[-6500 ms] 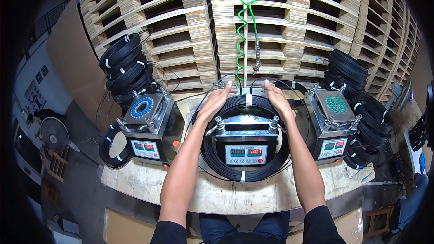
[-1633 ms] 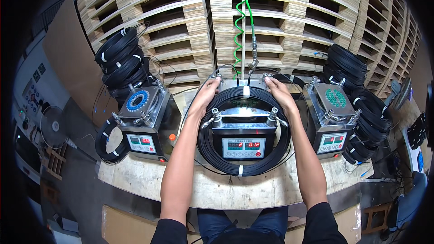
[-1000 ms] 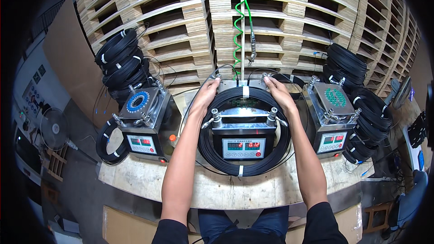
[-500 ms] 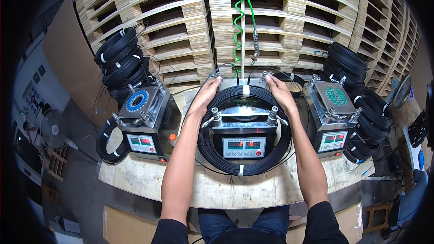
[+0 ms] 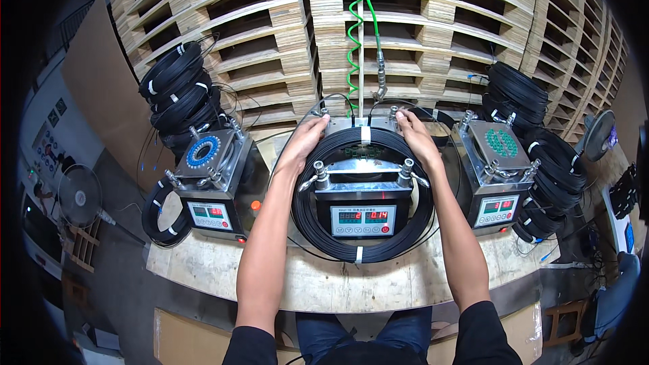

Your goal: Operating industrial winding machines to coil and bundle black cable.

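Note:
A fiber polishing machine (image 5: pixel 363 196) with a red digital display stands in the middle of the workbench. A coil of black cable (image 5: pixel 358 255), bound with white ties, hangs around it. My left hand (image 5: pixel 309 140) is closed at the rear left clamp post (image 5: pixel 324 113), fingertips at its top. At the rear right clamp post (image 5: pixel 394 113) my right hand (image 5: pixel 416 135) grips likewise. Parts of both hands' fingers are hidden behind the posts. Two front clamp posts with levers stand untouched on the near side. Green connectors show dimly under the coil's top.
Similar machines flank it: one with blue connectors (image 5: pixel 204 152) at left, one with green connectors (image 5: pixel 501 147) at right. Black cable coils (image 5: pixel 177 88) are stacked on both sides. A green air hose (image 5: pixel 353 47) with a nozzle hangs before wooden pallets (image 5: pixel 236 44). An orange-capped bottle (image 5: pixel 255 205) stands nearby.
The middle machine's display reading has changed. Both hands remain at the rear posts, with only a slight shift of the whole view.

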### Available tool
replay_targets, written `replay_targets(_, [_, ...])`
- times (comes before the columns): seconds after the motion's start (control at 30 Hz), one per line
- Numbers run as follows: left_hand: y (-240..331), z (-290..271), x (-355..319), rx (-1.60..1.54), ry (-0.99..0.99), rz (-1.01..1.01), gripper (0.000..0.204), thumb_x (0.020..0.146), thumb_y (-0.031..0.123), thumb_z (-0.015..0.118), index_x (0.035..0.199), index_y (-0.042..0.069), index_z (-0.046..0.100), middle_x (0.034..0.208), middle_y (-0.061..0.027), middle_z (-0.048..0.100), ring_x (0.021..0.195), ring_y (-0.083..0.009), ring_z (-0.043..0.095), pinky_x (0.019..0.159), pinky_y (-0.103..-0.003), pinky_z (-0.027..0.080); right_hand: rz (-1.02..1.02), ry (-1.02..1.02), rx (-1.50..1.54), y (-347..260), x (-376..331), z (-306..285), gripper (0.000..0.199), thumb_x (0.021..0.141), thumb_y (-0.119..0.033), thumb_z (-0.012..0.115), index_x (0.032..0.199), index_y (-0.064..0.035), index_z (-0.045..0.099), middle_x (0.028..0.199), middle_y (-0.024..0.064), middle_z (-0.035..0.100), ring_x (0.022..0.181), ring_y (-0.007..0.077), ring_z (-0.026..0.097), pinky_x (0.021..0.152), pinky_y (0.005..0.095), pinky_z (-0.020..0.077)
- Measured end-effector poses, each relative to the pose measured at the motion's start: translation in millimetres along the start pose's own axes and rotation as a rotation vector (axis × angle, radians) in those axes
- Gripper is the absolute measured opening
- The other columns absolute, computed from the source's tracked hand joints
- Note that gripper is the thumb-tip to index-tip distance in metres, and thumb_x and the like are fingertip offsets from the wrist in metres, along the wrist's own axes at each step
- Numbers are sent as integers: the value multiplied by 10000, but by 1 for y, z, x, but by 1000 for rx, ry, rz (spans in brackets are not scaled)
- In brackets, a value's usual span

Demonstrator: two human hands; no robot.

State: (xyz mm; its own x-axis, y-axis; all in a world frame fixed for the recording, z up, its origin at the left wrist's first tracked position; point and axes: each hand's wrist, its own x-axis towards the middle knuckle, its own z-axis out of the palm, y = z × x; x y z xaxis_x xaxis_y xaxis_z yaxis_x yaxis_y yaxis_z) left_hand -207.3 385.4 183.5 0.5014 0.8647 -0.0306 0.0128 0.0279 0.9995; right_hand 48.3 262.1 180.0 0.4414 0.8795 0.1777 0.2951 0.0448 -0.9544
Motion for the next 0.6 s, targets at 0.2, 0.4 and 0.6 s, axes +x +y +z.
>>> replay_targets(0.2, [7, 9, -2, 229, 15, 89, 653, 975, 510, 598, 1340, -31, 590, 1266, -178, 637, 1195, -244, 565, 1047, -346, 404, -62, 2, -170, 4, 3, -7, 637, 1029, -506, 469, 1431, -12, 500, 1374, 243, 583, 1265, 346, 571, 1068, 369, 413])
replay_targets(0.4, [11, 12, -5, 257, 73, 39, 673, 962, 518, 609, 1328, -47, 592, 1304, -206, 624, 1250, -267, 555, 1081, -369, 383, -199, -39, -73, 12, 3, -7, 597, 1041, -465, 466, 1439, -22, 494, 1401, 209, 571, 1274, 304, 565, 1072, 355, 407])
replay_targets(0.6, [16, 8, -13, 216, 59, 34, 695, 932, 536, 650, 1320, -38, 601, 1262, -185, 633, 1163, -232, 583, 1031, -333, 422, -6, -47, -6, -4, -4, 0, 616, 1022, -503, 488, 1452, -62, 488, 1382, 233, 568, 1285, 320, 548, 1070, 357, 407])
